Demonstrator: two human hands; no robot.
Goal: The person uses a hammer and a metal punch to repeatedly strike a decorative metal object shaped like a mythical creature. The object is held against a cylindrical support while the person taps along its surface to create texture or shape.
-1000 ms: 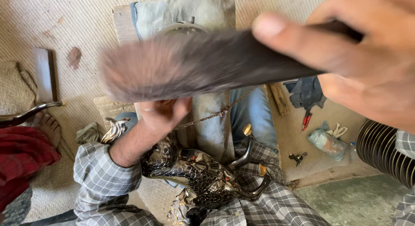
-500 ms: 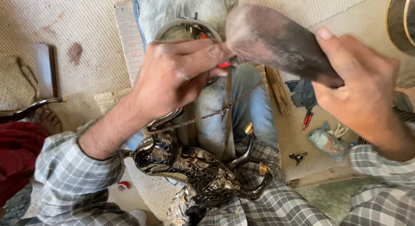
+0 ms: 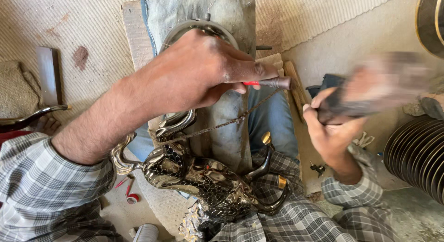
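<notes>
My left hand [image 3: 203, 71] is closed around a thin tool with a red and dark metal tip [image 3: 270, 83], held over a cloth-covered wooden block [image 3: 231, 20]. My right hand [image 3: 335, 124] grips a dark, blurred wooden mallet [image 3: 384, 89] out to the right. A shiny engraved metal figure [image 3: 203, 182] with curved horns and a patterned body lies across my lap below both hands. A thin twisted cord [image 3: 222, 125] runs from the figure up toward the tool tip.
A round metal ring [image 3: 185, 29] sits on the cloth block, partly hidden by my left hand. Stacked ribbed metal plates [image 3: 416, 154] stand at right. A curved metal piece [image 3: 32, 114] lies at left. Small red bits [image 3: 132, 198] rest on the floor.
The mallet has swung from high in front of the camera down and out to the right. My left hand rose from the figure to the cloth block and now holds the thin tool.
</notes>
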